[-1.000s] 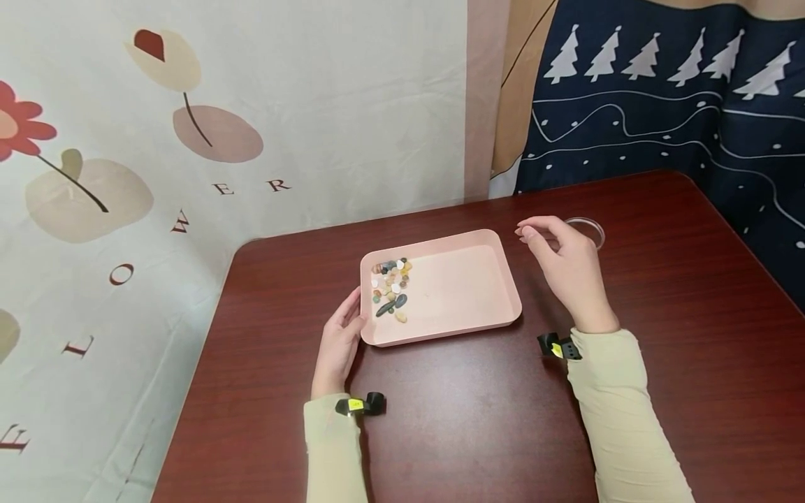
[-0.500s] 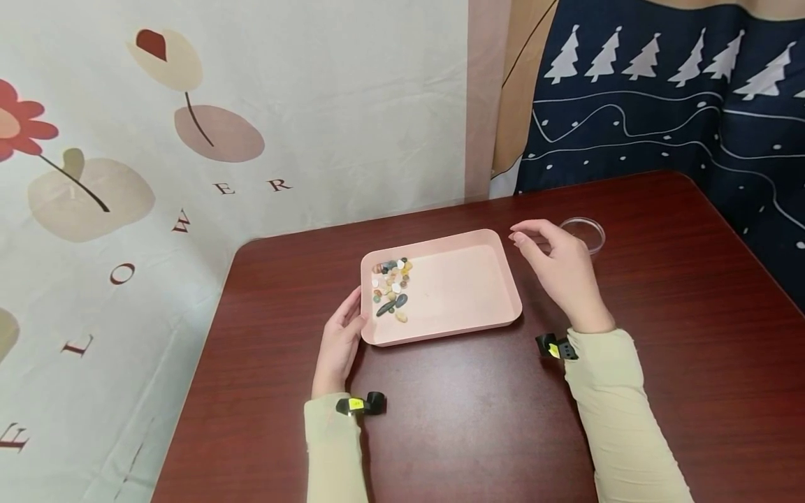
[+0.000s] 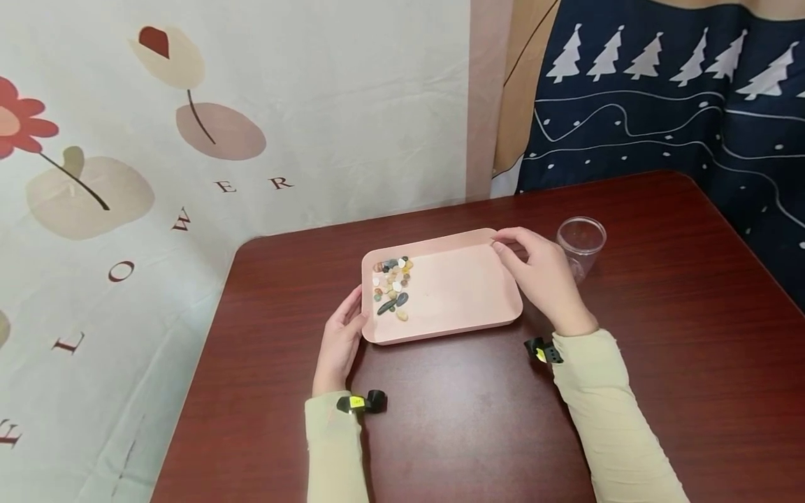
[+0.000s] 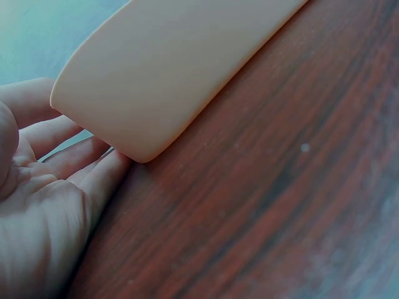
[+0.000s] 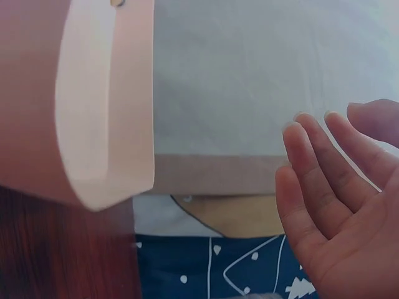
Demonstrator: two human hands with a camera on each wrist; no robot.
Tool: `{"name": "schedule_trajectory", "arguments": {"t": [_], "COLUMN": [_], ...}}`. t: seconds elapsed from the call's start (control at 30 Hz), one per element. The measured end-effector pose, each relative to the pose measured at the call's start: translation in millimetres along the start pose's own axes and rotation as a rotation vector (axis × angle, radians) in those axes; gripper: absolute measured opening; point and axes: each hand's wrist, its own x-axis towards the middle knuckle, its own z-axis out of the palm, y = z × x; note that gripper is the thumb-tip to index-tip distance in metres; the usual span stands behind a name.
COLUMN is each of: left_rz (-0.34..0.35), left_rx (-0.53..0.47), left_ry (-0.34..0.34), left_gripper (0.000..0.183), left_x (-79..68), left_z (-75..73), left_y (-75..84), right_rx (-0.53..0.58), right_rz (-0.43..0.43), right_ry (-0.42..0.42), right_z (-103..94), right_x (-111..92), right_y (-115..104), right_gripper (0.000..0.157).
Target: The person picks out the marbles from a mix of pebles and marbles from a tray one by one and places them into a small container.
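A pink rectangular tray lies on the table with a cluster of small coloured pebbles along its left end. At the tray's left side, my left hand touches the outside of the wall; the left wrist view shows its fairly straight fingers against the tray's corner, tips partly hidden. My right hand is at the tray's far right corner in the head view, loosely bent with no object visible in it. The right wrist view shows its fingers apart from the tray wall.
A clear plastic cup stands on the table just right of the right hand, which partly covers it. The dark red table meets a light printed curtain at the back. A navy tree-patterned cloth hangs at the far right.
My right hand has moved left from beside the clear cup to the tray's right rim, uncovering more of the cup. The left hand, tray and pebbles stay in place.
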Motion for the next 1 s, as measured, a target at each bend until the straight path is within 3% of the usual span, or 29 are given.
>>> {"name": "schedule_trajectory", "arguments": {"t": [0.43, 0.83, 1.0], "left_rz": [-0.008, 0.005, 0.006], "left_rx": [0.005, 0.014, 0.009], "left_ry": [0.013, -0.021, -0.036], "left_gripper": [0.052, 0.052, 0.052], "left_x": [-1.5, 0.5, 0.9], "left_z": [-2.7, -0.7, -2.7], "left_y": [2.9, 1.0, 1.0], "right_rx": [-0.04, 0.039, 0.022], "right_rz": [-0.092, -0.058, -0.066], "right_ry": [-0.017, -0.032, -0.05], "right_z": [12.6, 13.9, 16.7], "right_x": [4.0, 19.7, 27.8], "right_y": [-21.7, -35.1, -40.0], "right_gripper": [0.026, 0.025, 0.028]}}
